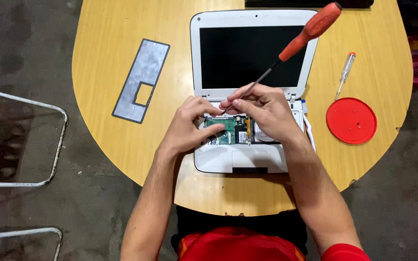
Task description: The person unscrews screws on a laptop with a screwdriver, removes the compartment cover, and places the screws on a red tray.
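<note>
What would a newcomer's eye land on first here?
First, the orange-handled screwdriver, slanting across the dark screen of the white laptop at the table's centre; the right hand holds its shaft, tip down among the exposed green circuit boards, with the left hand beside. Next, the red disc at the right and the grey metal plate at the left.

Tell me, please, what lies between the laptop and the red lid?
Only bare table, in the head view; the clear-handled screwdriver sits above the red lid, beside the laptop.
</note>
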